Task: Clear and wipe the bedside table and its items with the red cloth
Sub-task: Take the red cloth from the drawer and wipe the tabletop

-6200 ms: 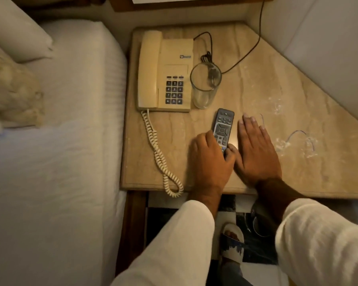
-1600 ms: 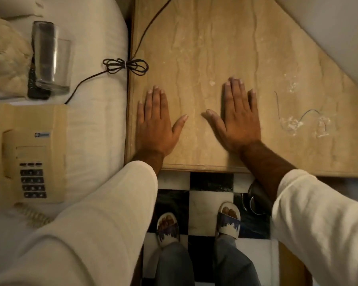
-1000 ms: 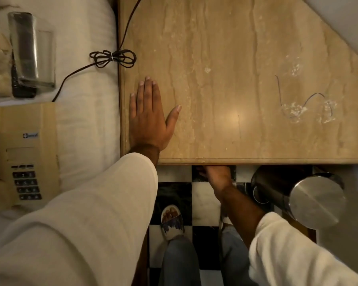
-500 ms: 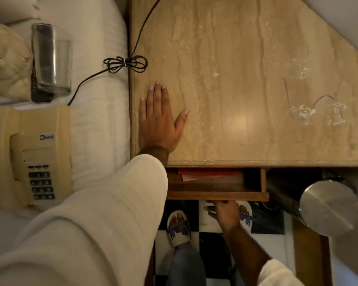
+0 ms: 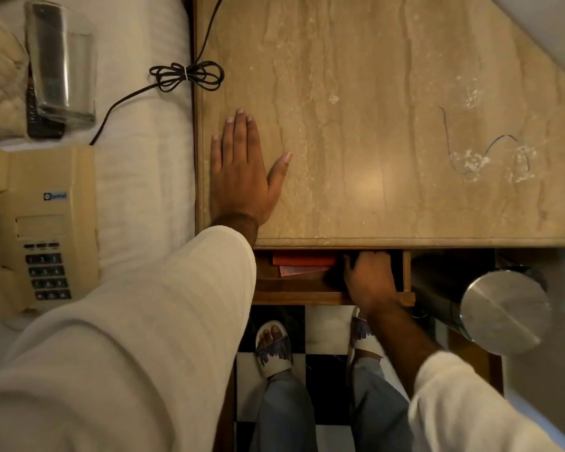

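The marble top of the bedside table (image 5: pixel 388 125) is bare, with white smudges and a thin wire mark at its right. My left hand (image 5: pixel 242 171) lies flat and open on its front left corner. Under the top, a wooden drawer (image 5: pixel 307 296) stands pulled out. My right hand (image 5: pixel 369 278) reaches into its right part, fingers hidden in the dark under the tabletop. A folded red cloth (image 5: pixel 302 258) lies in the drawer to the left of that hand, apart from it. The beige phone (image 5: pixel 40 230), the glass (image 5: pixel 62 63) and the remote (image 5: pixel 41 122) under it rest on the bed.
The phone's black cord (image 5: pixel 186 75) runs from the table's left edge across the white bedding. A steel bin with a round lid (image 5: pixel 506 311) stands on the floor right of the drawer. My sandalled feet are on the black-and-white tiles below the drawer.
My right hand left the tabletop, pulled the drawer out from below the edge, and now has gone up from the drawer's front into its inside. My left hand stayed flat on the table.
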